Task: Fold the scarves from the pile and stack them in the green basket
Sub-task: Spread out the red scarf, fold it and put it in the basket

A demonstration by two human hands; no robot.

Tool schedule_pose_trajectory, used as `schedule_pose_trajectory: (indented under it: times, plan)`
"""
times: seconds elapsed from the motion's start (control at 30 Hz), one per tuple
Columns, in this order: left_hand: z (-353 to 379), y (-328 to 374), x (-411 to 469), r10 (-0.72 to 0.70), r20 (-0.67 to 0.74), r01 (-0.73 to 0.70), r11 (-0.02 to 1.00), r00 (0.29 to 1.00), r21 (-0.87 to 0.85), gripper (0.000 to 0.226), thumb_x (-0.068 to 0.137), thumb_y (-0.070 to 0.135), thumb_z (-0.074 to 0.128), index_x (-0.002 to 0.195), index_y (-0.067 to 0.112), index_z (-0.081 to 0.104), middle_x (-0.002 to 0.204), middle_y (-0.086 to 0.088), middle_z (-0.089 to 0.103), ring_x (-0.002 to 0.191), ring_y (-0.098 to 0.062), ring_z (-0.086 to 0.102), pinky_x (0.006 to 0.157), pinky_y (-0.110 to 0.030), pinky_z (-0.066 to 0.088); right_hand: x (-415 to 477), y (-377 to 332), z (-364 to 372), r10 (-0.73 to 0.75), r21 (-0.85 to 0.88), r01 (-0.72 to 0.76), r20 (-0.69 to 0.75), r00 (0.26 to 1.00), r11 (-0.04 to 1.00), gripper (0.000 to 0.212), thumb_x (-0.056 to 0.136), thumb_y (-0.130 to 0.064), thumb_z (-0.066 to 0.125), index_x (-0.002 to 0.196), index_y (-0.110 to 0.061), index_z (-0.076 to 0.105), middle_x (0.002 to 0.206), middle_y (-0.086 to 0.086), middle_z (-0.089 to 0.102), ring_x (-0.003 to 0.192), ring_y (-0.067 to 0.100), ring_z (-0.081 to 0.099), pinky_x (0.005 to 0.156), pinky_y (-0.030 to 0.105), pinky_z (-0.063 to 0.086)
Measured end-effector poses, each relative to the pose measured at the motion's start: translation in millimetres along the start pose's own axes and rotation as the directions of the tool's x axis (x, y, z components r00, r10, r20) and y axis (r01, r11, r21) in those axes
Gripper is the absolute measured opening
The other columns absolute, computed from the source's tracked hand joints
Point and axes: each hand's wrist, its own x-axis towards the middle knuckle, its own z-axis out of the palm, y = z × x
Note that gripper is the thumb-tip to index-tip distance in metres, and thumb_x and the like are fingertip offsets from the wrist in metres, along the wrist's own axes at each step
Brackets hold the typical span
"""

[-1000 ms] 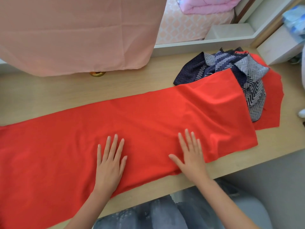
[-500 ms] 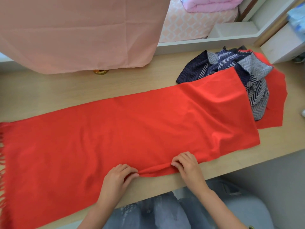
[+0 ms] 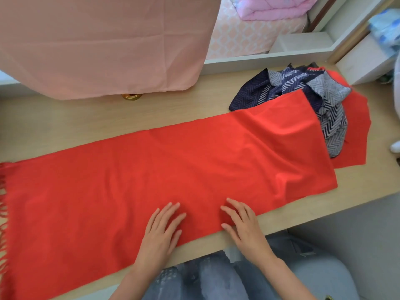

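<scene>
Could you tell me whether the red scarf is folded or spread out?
Spread out: the red scarf lies lengthwise along the table, left hand and right hand flat on it.

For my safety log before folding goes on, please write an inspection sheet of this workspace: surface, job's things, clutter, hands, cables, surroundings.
Surface: light wooden table, largely covered by cloth.
Job's things: red scarf spread flat, fringe at its left end, right end lying over the patterned scarves; green basket not in view.
Clutter: small gold object under the pink cloth's edge.
Hands: left hand and right hand rest flat on the red scarf near its front edge.
Cables: nothing seen.
Surroundings: pink cloth hanging behind; pink quilt on a bed beyond.
</scene>
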Motion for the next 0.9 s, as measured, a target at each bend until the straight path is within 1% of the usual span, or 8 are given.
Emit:
schedule_pose_trajectory:
  times: [0.1, 0.17, 0.33, 0.5, 0.63, 0.77, 0.83, 0.9]
  plan:
    - [-0.3, 0.6, 16.1, -0.122, 0.058, 0.116, 0.987, 0.991, 0.108, 0.053, 0.098, 0.038, 0.029, 0.148, 0.019, 0.032, 0.157, -0.002, 0.023, 0.146, -0.019, 0.017, 0.116, -0.042, 0.015, 8.0, 10.5, -6.1, 0.110, -0.068, -0.109, 0.021, 0.994, 0.992, 0.056, 0.100, -0.044, 0.028, 0.151, -0.022, 0.020, 0.160, -0.001, 0.009, 0.147, 0.016, 0.004, 0.118, 0.033, 0.005]
    - [5.5, -2.1, 22.8, -0.170, 0.118, 0.145, 0.969, 0.978, 0.198, 0.057, 0.100, 0.045, 0.017, 0.150, 0.020, 0.025, 0.159, -0.003, 0.015, 0.146, -0.020, 0.013, 0.116, -0.045, 0.015, 11.2, 24.3, -6.8, 0.192, -0.148, -0.181, 0.064, 0.979, 0.972, 0.060, 0.101, -0.052, 0.015, 0.153, -0.023, 0.010, 0.161, 0.000, 0.000, 0.147, 0.017, -0.002, 0.117, 0.035, 0.003]
    - [13.2, -6.7, 20.8, -0.192, 0.146, 0.144, 0.946, 0.970, 0.289, 0.059, 0.097, 0.049, 0.021, 0.149, 0.022, 0.028, 0.158, -0.004, 0.019, 0.146, -0.020, 0.017, 0.114, -0.049, 0.020, 6.9, 53.4, -12.6, 0.323, -0.289, -0.289, 0.073, 0.944, 0.912, 0.065, 0.098, -0.058, 0.009, 0.152, -0.024, 0.018, 0.159, 0.003, 0.015, 0.145, 0.021, 0.012, 0.115, 0.037, 0.012]
    - [7.5, 16.5, 45.8, -0.243, 0.001, 0.240, 0.958, 0.970, 0.154, 0.054, 0.100, 0.041, 0.020, 0.129, 0.012, 0.055, 0.138, -0.008, 0.049, 0.136, -0.024, 0.033, 0.113, -0.047, 0.021, 5.7, 65.5, -36.7, 0.411, -0.049, -0.418, -0.114, 0.905, 0.907, 0.060, 0.099, -0.052, 0.026, 0.144, -0.015, 0.039, 0.154, 0.003, 0.029, 0.141, 0.022, 0.024, 0.114, 0.039, 0.023]
    - [29.2, 60.4, 100.2, -0.092, 0.043, 0.086, 0.990, 0.995, 0.114, 0.047, 0.097, 0.030, 0.029, 0.139, 0.014, 0.046, 0.151, -0.007, 0.035, 0.141, -0.021, 0.025, 0.115, -0.045, 0.016, 9.0, 90.9, -72.9, 0.600, 0.301, -0.519, -0.427, 0.677, 0.800, 0.036, 0.095, -0.023, 0.054, 0.129, -0.012, 0.054, 0.134, 0.004, 0.048, 0.123, 0.021, 0.036, 0.106, 0.037, 0.029]
    - [64.0, 118.3, 159.6, -0.038, 0.114, 0.025, 0.994, 0.993, 0.106, 0.053, 0.096, 0.034, 0.030, 0.145, 0.015, 0.037, 0.154, -0.009, 0.029, 0.143, -0.021, 0.021, 0.112, -0.046, 0.017, 14.2, 145.6, -99.0, 0.858, 0.592, -0.620, -0.355, 0.372, 0.514, 0.047, 0.091, -0.024, 0.062, 0.132, -0.008, 0.047, 0.134, 0.012, 0.046, 0.129, 0.030, 0.034, 0.107, 0.042, 0.028]
    - [80.4, 137.1, 178.8, -0.006, 0.159, -0.017, 0.989, 0.987, 0.144, 0.055, 0.096, 0.038, 0.029, 0.145, 0.015, 0.037, 0.154, -0.009, 0.029, 0.143, -0.023, 0.024, 0.111, -0.048, 0.017, 20.0, 173.9, -112.6, 0.904, 0.644, -0.634, -0.287, 0.318, 0.428, 0.055, 0.090, -0.032, 0.062, 0.136, -0.008, 0.044, 0.137, 0.012, 0.045, 0.132, 0.031, 0.033, 0.108, 0.044, 0.029]
    - [96.8, 143.9, 187.0, 0.003, 0.201, -0.040, 0.983, 0.980, 0.178, 0.057, 0.096, 0.042, 0.028, 0.146, 0.015, 0.037, 0.154, -0.009, 0.028, 0.143, -0.024, 0.025, 0.111, -0.049, 0.017, 27.3, 199.6, -123.9, 0.923, 0.676, -0.640, -0.180, 0.339, 0.367, 0.059, 0.088, -0.042, 0.062, 0.136, -0.012, 0.047, 0.138, 0.011, 0.046, 0.133, 0.029, 0.035, 0.109, 0.045, 0.031]
